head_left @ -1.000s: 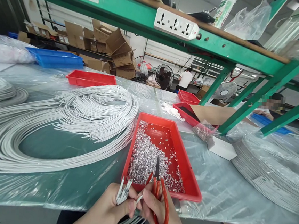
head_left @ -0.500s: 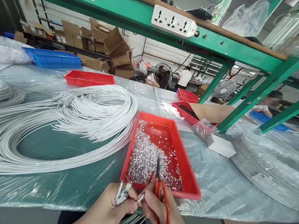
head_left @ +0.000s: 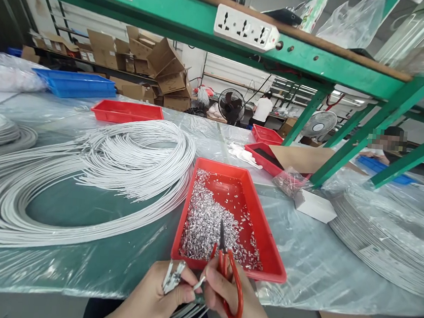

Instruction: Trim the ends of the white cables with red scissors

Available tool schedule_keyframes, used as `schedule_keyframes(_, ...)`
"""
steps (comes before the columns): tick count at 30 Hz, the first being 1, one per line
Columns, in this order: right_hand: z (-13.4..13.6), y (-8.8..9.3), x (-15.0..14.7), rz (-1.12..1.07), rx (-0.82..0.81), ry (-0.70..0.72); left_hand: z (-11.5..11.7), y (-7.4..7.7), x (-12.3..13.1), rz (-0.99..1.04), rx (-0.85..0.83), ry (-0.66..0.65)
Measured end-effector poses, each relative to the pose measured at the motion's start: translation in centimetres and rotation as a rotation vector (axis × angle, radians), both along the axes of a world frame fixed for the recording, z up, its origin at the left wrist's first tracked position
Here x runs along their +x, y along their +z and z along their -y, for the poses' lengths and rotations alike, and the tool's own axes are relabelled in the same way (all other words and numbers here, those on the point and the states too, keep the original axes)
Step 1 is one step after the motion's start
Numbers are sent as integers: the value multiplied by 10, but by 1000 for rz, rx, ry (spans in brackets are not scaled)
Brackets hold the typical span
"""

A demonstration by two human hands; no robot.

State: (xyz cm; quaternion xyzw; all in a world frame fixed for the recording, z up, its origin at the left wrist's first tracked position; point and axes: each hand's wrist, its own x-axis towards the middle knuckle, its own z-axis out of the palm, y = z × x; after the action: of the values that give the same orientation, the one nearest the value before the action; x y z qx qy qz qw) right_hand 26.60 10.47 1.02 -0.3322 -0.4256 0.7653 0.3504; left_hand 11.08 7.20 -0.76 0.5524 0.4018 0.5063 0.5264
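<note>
"What's in hand?"

"The left hand [head_left: 170,299] grips a bundle of white cable ends [head_left: 172,278]; the right hand [head_left: 218,284] holds orange-handled scissors [head_left: 222,244]. One single end [head_left: 199,282] sits between their fingertips, near the red tray [head_left: 264,235]."

"How many are finished?"

"Can't tell; this one seems in progress. Silvery pieces [head_left: 206,220] heap the tray; white cable coils [head_left: 143,159] lie beside it."
</note>
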Motion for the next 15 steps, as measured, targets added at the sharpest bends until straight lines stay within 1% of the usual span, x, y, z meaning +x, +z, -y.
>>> schedule_keyframes(2,1,4,9,175,176,-101,1,4,-2,-22,-55,64)
schedule_keyframes(4,3,2,21,324,317,-139,2,7,-3,-17,-99,157)
schedule_keyframes(5,4,-1,26,364,339,-107,2,8,-4,-4,-114,209)
schedule_keyframes(7,6,-10,34,423,327,6,1,9,-3,32,-125,292)
schedule_keyframes(8,7,-14,36,452,326,48,1,9,-3,42,-121,302)
schedule_keyframes(10,8,-16,38,548,365,135,0,7,-2,34,-100,250)
schedule_keyframes(11,8,-15,39,608,406,179,0,7,-2,21,-82,216)
schedule_keyframes(13,10,-6,38,733,502,263,0,6,-2,-13,-39,179)
schedule_keyframes(15,12,6,38,815,586,289,0,6,-1,-42,-9,186)
